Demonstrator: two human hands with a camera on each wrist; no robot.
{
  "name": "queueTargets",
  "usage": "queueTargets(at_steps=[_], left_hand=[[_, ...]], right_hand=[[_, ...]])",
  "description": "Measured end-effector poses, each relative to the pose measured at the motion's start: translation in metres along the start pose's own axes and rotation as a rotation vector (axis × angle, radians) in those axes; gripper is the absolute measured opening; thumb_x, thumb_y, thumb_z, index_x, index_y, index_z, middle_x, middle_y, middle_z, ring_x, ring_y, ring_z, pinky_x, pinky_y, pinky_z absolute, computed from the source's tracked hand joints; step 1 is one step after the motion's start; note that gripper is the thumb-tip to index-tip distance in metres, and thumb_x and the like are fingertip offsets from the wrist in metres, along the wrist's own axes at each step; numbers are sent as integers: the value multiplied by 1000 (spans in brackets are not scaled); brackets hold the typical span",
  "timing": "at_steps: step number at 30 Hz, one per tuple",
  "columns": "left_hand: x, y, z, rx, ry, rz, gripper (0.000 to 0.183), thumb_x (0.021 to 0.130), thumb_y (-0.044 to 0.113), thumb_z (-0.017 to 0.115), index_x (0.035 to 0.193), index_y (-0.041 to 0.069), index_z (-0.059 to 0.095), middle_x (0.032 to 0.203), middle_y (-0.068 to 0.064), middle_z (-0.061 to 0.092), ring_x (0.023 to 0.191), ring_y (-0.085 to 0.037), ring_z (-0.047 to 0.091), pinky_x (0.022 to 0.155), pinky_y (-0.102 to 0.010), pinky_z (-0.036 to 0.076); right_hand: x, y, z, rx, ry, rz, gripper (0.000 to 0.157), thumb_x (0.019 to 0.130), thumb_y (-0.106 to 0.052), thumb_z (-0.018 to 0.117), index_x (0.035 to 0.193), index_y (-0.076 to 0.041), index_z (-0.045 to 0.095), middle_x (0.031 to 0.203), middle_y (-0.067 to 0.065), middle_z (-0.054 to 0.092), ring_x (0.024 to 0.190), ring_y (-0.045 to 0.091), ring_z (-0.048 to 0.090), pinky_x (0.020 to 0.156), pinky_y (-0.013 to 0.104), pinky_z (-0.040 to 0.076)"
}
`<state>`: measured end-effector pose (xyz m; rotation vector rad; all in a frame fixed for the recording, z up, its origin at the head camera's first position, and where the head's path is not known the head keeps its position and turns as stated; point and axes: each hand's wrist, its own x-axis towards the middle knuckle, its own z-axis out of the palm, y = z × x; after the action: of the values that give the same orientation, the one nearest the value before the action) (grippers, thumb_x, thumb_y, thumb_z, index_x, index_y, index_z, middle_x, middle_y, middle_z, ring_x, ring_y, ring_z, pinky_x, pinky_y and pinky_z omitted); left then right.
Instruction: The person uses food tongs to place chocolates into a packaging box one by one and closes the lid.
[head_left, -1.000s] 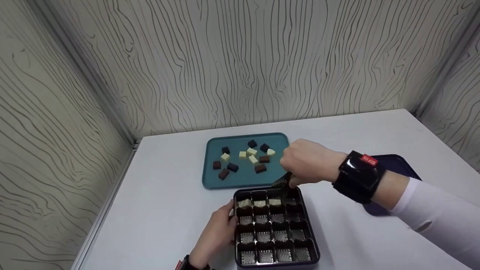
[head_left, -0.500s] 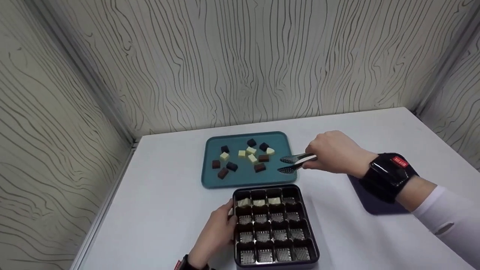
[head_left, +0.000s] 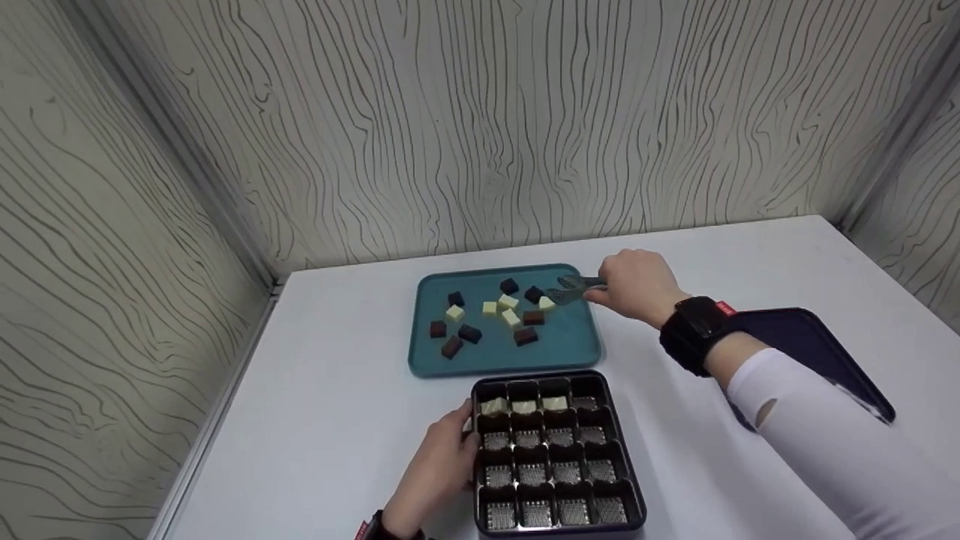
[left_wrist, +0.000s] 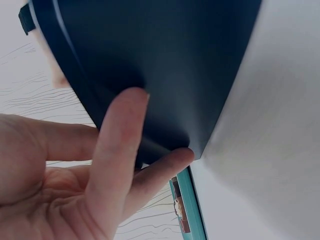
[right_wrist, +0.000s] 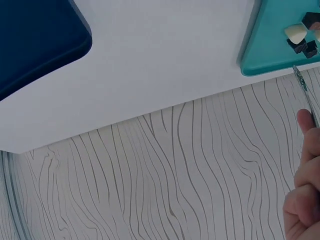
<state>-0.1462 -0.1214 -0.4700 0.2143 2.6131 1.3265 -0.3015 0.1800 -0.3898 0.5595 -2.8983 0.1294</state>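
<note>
Metal perforated tongs (head_left: 591, 283) are gripped by the person's right hand (head_left: 636, 282), tips apart, close to a cream chocolate piece (head_left: 546, 304) on the teal tray (head_left: 570, 345). Left hand (head_left: 442, 454), fingers nearly straight, touches the compartment box (head_left: 532, 474) in front of this tray. To the tray's right lies a navy tray (head_left: 806, 337).

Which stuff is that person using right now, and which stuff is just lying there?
In use, it seems:
right hand, holding the tongs
left hand, at the side of the box
little dark and pale blocks
teal tray under them

Probably just there:
dark blue tray or lid (can't tell which)
patterned wall behind
</note>
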Motion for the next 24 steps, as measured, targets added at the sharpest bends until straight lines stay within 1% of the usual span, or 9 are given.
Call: queueTargets(at_steps=[4, 5, 8, 13, 18, 21, 24], left_hand=[[0, -1, 2, -1, 1, 0, 53, 103, 2, 54, 151, -16, 42, 152, -38, 51, 144, -54, 49, 119, -69, 41], [0, -1, 2, -2, -1, 2, 53, 103, 1, 54, 152, -16, 42, 152, -38, 51, 144, -54, 49, 119, -69, 41], [1, -1, 1, -4, -2, 3, 53, 103, 1, 54, 152, -16, 42, 152, -38, 51, 145, -53, 48, 119, -69, 41], [1, -1, 0, -16, -7, -3, 54, 103, 1, 53, 153, -16, 41, 153, -37, 50, 146, -53, 47, 119, -69, 41], [1, -1, 0, -2, -2, 9, 54, 103, 1, 53, 152, -17, 40, 152, -39, 50, 144, -53, 49, 119, -68, 42], [1, 0, 0, 8, 10, 16, 54, 103, 1, 52, 151, -18, 41, 151, -39, 51, 144, -54, 50, 119, -68, 43], [1, 1, 1, 7, 15, 19, 53, 103, 1, 53, 151, -17, 42, 151, -39, 52, 143, -53, 50, 119, -68, 43]], right_hand=[[9, -4, 12, 13, -12, 25, 44, 94, -34, 78, 63, -7, 64, 54, -1, 48, 52, 15, 45, 49, 25, 33], [10, -6, 15, 16, -14, 31, 44, 94, -35, 78, 63, -8, 62, 54, -1, 48, 53, 15, 45, 49, 26, 33], [13, -10, 18, 27, -14, 39, 47, 93, -34, 78, 60, -10, 55, 55, -4, 39, 54, 15, 41, 51, 25, 28], [17, -16, 23, 40, -2, 52, 52, 94, -33, 78, 59, -14, 44, 56, -5, 31, 55, 14, 37, 52, 26, 26], [19, -19, 26, 76, -24, 72, 60, 94, -33, 78, 58, -18, 32, 56, -6, 25, 54, 14, 31, 53, 26, 22], [19, -20, 26, 79, -25, 67, 58, 94, -32, 78, 59, -17, 33, 57, -5, 27, 55, 15, 33, 53, 27, 24], [19, -21, 26, 56, -23, 59, 52, 94, -32, 78, 62, -14, 41, 58, -2, 35, 56, 16, 40, 54, 27, 29]])
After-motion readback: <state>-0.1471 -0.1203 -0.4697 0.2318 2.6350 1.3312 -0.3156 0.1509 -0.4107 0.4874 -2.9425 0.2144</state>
